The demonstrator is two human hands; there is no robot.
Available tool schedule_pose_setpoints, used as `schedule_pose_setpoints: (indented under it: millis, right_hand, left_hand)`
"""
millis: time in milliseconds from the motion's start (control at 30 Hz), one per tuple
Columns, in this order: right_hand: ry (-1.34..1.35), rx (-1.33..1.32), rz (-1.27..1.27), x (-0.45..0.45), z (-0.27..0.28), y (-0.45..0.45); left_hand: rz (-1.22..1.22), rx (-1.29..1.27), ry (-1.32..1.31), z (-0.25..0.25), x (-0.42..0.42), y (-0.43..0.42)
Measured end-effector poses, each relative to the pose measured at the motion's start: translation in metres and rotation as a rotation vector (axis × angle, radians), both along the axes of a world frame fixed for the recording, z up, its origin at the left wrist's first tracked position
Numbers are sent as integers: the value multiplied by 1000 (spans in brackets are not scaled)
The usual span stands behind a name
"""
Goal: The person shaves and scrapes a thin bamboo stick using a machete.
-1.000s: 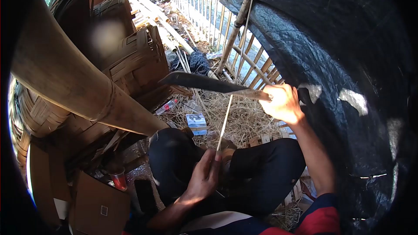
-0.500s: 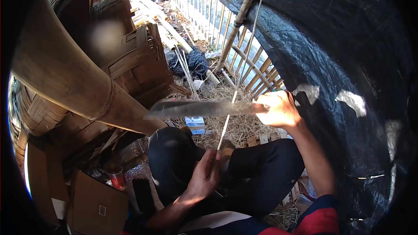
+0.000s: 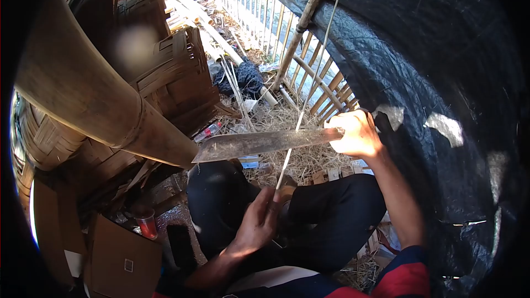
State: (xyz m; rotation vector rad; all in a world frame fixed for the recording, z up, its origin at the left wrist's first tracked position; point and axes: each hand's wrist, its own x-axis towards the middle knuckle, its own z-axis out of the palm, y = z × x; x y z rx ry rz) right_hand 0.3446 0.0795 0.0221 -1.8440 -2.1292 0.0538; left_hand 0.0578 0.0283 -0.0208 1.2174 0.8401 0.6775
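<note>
My right hand (image 3: 356,134) is wrapped round the handle of a machete (image 3: 259,144), whose broad, worn blade points left above my knees. My left hand (image 3: 258,219) grips the lower end of a long, thin bamboo strip (image 3: 319,58) between my legs. From there the strip slants up and away to the right, toward the fence. The blade lies across the strip, a little above my left hand; whether its edge touches the strip I cannot tell.
A thick bamboo pole (image 3: 138,124) slants in from the left, beside stacked woven bamboo panels (image 3: 176,80). Black tarpaulin (image 3: 441,77) hangs on the right, next to a bamboo fence (image 3: 306,38). A red cup (image 3: 147,225), a phone (image 3: 181,245) and a cardboard box (image 3: 122,259) lie at lower left. Shavings (image 3: 309,160) cover the ground.
The machete's blade, blurred before, is now sharp and tilts slightly, its tip lower. The bamboo strip's far end has shifted slightly right and down. My left hand has hardly moved.
</note>
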Motion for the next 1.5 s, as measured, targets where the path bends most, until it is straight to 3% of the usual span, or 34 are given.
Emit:
schedule_pose_setpoints:
  millis: [167, 367, 433, 500, 567, 767, 833, 867, 900, 967, 1100, 1167, 1233, 1300, 1367, 1500]
  right_hand:
    - [-24, -32, -149, 12, 1, 1]
    - [24, 12, 44, -5, 6, -4]
    - [-35, -112, -99, 6, 7, 1]
    - [-89, 65, -262, 22, -10, 8]
    - [12, -68, -345, 22, 0, 5]
    - [-62, -31, 98, 0, 8, -7]
    - [-77, -21, 66, 12, 10, 0]
    - [-112, -72, -157, 16, 4, 3]
    - [-3, -344, -416, 12, 22, 13]
    - [-32, -174, -702, 39, -2, 26]
    - [7, 9, -809, 68, -11, 29]
    - [192, -38, -802, 86, -24, 26]
    - [988, -94, -630, 79, -28, 20]
    - [1253, -67, -506, 66, -27, 16]
    - [1412, -183, -398, 43, -6, 15]
    - [1566, -331, -238, 10, 17, 23]
  left_hand:
    - [-9, -9, 14, 6, -2, 1]
    - [6, 28, -6, 2, 0, -2]
    - [-2, 14, 1, 1, -1, -2]
    - [-2, 11, 6, 2, -3, -2]
    - [-30, 10, 21, 4, -3, -2]
    - [8, 36, 39, 0, 4, -2]
    - [7, 44, 58, 1, 3, -1]
    - [8, 58, 71, 1, 2, 0]
    - [13, 63, 68, 2, 1, -1]
    - [-18, 14, 82, 4, -2, -1]
    - [-30, -96, -37, 5, 0, 4]
    - [-115, -267, -95, 2, -1, 8]
    - [-115, -338, -164, 3, 0, 10]
    - [-117, -410, -229, 5, 0, 12]
    - [-199, -536, -306, 8, -1, 13]
    - [-216, -557, -352, 4, -2, 12]
